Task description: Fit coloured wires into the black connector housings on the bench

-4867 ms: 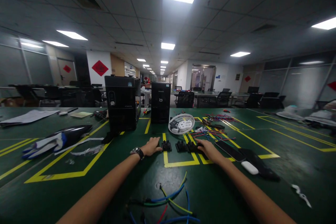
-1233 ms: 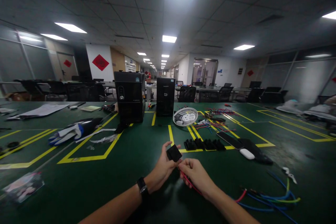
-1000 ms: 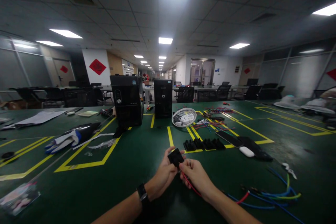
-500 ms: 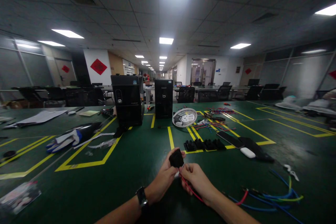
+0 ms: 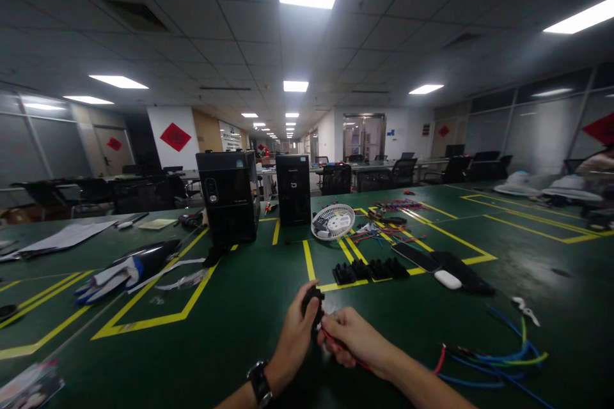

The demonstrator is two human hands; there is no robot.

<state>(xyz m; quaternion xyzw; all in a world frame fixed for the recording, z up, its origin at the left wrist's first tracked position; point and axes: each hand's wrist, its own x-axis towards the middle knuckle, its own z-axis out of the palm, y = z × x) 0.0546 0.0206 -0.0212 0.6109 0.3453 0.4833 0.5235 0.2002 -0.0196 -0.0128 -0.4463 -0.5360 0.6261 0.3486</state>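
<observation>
My left hand (image 5: 296,327), with a watch on its wrist, is closed around a small black plastic part (image 5: 315,307) above the near middle of the table. Thumb and fingers grip it from the left side. Against its lower right edge, my right hand (image 5: 354,337) pinches a red wire (image 5: 330,336), whose tail runs back under the palm. Something whitish shows between the two hands, too small to make out. Beyond the hands stands a row of similar black plastic parts (image 5: 369,271). Blue, green and red wires (image 5: 499,358) lie to the right of my right forearm.
Two black computer towers (image 5: 228,201) stand at the back of the green table (image 5: 230,345). A white basket (image 5: 334,223) sits beside loose coloured wires (image 5: 391,230). A phone (image 5: 416,257) and a white case (image 5: 448,279) lie right; a glove (image 5: 110,278) and papers (image 5: 62,239) are left.
The black part has turned in my left hand and now shows its edge. My right hand has shifted slightly with the red wire. The whole view has tilted up a little.
</observation>
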